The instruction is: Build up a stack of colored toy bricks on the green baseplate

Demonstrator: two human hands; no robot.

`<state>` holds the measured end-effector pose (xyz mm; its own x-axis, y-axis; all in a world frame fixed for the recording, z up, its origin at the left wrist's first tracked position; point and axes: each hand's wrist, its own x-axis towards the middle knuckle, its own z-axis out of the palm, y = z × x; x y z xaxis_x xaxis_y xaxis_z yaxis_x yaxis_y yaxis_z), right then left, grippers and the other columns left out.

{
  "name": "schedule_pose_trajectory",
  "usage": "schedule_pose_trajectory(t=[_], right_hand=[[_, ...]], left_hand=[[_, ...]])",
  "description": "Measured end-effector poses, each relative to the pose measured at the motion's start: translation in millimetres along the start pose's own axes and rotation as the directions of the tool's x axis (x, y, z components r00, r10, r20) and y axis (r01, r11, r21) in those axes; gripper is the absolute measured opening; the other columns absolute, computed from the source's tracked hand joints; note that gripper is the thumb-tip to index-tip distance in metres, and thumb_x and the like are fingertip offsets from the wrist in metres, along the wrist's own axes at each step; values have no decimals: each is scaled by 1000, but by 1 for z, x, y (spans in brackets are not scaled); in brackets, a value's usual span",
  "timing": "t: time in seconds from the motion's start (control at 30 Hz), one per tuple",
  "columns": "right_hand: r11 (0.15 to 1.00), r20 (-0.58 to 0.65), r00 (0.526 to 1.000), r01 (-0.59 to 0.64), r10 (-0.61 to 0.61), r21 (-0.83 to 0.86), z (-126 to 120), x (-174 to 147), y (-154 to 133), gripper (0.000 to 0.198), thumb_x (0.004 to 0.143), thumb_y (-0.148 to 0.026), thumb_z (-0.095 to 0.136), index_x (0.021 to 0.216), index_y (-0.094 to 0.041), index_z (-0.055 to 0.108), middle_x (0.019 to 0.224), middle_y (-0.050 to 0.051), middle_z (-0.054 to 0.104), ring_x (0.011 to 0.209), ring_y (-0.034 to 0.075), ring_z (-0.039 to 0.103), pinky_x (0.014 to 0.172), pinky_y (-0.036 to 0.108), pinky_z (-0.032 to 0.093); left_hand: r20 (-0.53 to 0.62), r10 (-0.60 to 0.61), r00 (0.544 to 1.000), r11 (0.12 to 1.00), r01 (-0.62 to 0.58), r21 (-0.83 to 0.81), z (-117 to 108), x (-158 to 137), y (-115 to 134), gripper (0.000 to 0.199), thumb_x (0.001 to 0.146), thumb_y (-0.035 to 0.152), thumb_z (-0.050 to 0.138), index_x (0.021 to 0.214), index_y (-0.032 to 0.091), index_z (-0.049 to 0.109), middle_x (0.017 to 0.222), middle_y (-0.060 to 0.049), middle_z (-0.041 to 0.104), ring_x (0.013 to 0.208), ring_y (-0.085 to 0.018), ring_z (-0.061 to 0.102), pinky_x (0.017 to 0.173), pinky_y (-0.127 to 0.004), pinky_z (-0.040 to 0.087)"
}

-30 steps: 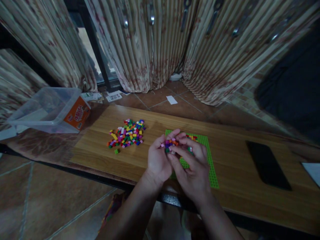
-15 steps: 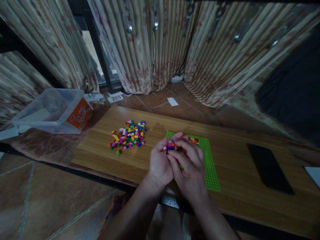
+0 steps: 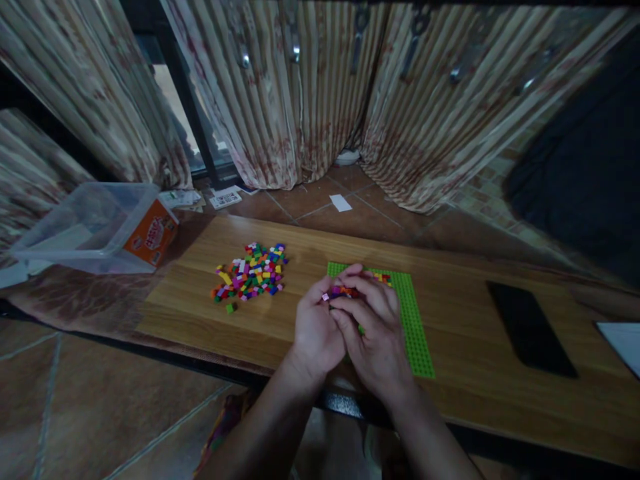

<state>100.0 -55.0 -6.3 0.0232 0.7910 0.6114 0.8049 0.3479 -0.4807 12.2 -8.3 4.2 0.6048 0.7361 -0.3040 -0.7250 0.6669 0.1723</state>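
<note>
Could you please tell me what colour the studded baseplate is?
The baseplate is green, clearest in the head view.

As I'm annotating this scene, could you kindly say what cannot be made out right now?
Head view: bricks in the left hand, count unclear, partly hidden by the right hand.
Head view: green baseplate, partly hidden behind both hands.
Head view: white sheet, cut off by the right edge.
Head view: orange label, small print too blurred.

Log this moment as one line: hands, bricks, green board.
left hand: cupped, small bricks in palm | right hand: over those bricks | green board: below hands | brick pile: on wooden table, left of board
</note>
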Motion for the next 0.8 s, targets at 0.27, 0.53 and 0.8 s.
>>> schedule_pose_trajectory(t=[0.27, 0.53, 0.8], right_hand=[[908, -228, 900, -301, 372, 290, -10, -4, 14, 14, 91, -29, 54, 98, -24, 65, 97, 4, 70, 91, 20, 66, 81, 38, 54], [774, -280, 745, -471, 606, 422, -29, -12, 56, 19, 77, -35, 70, 87, -19, 70, 82, 3, 72, 72, 17, 67, 67, 31, 54], [728, -58, 775, -562, 629, 394, -41, -25, 65, 25, 81, -41, 64, 90, -19, 70, 74, 3, 71, 62, 16, 66, 58, 30, 55]], left_hand=[[-73, 52, 996, 999, -53, -13, -4, 3, 2, 34, 86, 24, 45, 106, 7, 67, 102, -14, 70, 98, -20, 66, 88, -30, 51], [-114, 79, 990, 996, -83, -28, -3, 5, 4, 27, 83, 14, 48, 99, 7, 68, 93, -13, 70, 82, -17, 67, 81, -29, 54], [-199, 108, 974, 993, -115, -24, -10, 12, 8, 21, 84, 9, 46, 87, 7, 66, 73, -8, 64, 60, -9, 59, 53, -17, 49]])
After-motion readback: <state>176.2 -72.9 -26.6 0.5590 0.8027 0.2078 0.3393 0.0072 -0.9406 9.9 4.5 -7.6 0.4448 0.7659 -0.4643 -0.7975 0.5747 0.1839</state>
